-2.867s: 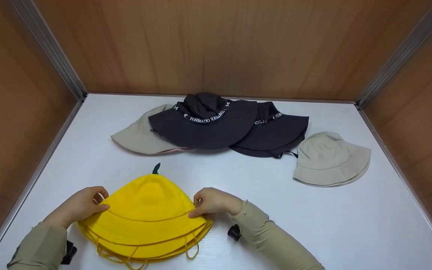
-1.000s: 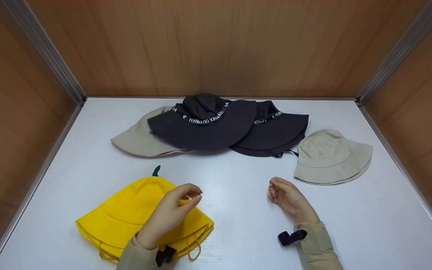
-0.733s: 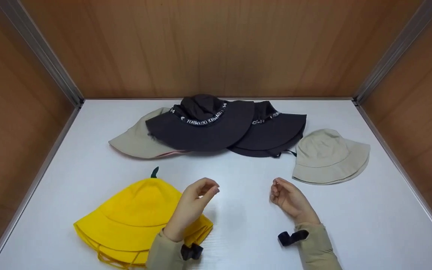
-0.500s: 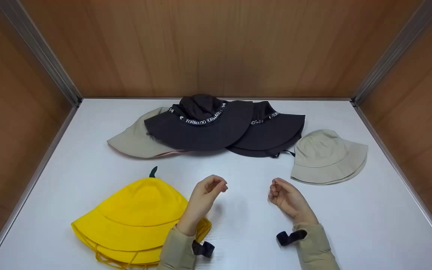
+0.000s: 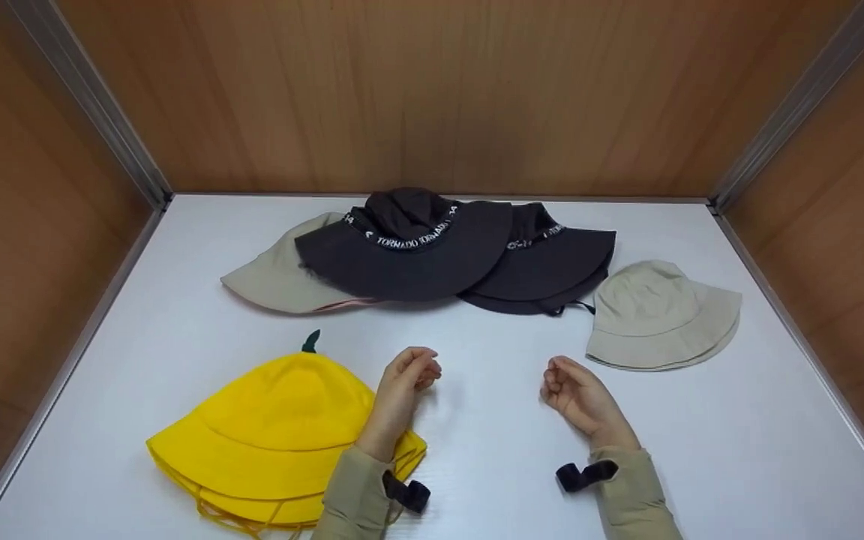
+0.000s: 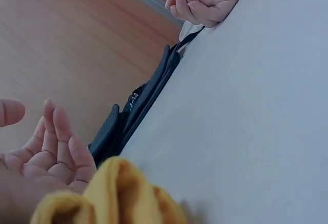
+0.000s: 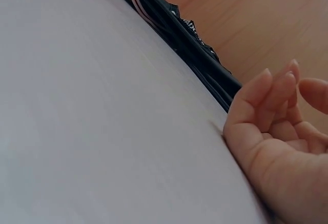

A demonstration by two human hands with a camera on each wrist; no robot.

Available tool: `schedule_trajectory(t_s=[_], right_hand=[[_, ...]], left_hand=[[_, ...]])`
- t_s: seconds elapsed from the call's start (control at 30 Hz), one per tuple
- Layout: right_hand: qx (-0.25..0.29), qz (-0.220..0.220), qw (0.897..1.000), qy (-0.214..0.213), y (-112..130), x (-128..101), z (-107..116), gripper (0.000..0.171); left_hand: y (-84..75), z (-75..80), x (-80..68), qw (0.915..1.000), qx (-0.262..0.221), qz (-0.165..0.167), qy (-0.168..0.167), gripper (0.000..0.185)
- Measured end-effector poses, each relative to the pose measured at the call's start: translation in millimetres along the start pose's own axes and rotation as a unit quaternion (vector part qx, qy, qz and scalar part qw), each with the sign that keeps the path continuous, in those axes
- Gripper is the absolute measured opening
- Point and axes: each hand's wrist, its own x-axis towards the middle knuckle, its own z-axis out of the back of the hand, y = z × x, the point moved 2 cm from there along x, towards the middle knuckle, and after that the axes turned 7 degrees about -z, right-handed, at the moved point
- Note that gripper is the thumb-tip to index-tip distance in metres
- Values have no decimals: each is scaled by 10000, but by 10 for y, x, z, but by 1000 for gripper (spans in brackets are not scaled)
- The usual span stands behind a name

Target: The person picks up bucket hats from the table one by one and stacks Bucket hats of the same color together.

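Lying apart: two black hats (image 5: 409, 251), two beige hats (image 5: 657, 319)

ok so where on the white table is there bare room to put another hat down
Bare table lies near right, below the beige hat and right of the right hand. A strip runs between the yellow hat and the dark hat pile. The back middle is crowded with overlapping hats.

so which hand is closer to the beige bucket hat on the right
Right. The right hand rests on the white table just left of the beige bucket hat, apart from it; the left hand lies farther left, beside the yellow hat.
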Motion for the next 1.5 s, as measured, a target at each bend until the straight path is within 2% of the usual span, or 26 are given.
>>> schedule_trajectory(t_s=[0.17,0.27,0.43,0.6,0.73,0.87,0.93,1.0,1.07,1.17,1.27,1.4,1.5], right_hand=[[-28,-43,10000,-52,7,46,-41,47],[-128,-161,9994,-287,55,98,-85,46],[-407,-263,9964,-701,233,268,-232,43],[-448,-207,9928,-1089,490,575,-422,40],[-265,-303,9883,-1470,669,827,-528,27],[74,-583,9798,-1912,700,1054,-561,15],[245,-693,9752,-2086,662,1154,-567,24],[380,-727,9729,-2163,612,1242,-579,39],[401,-741,9728,-2160,564,1310,-609,58],[281,-731,9752,-2071,492,1396,-674,72],[77,-723,9725,-2212,427,1454,-737,73],[-109,-634,9617,-2663,372,1489,-820,64],[-474,-583,9557,-2848,350,1512,-902,60]], left_hand=[[12,38,13,9970,-762,54,-77,19],[12,46,13,9951,-981,87,-80,19],[20,55,9,9949,-1000,35,-109,18],[31,57,10,9952,-968,-10,-119,17],[52,18,46,9957,-915,63,-83,17],[101,-27,60,9961,-870,124,-46,17],[118,-36,49,9962,-854,139,-24,17],[120,-35,40,9963,-837,174,-18,17],[110,-25,31,9963,-831,207,-29,16],[92,0,26,9963,-825,216,-88,16],[78,21,30,9962,-848,154,-127,15],[70,27,33,9959,-893,82,-87,15],[65,29,29,9960,-889,28,-71,16]])
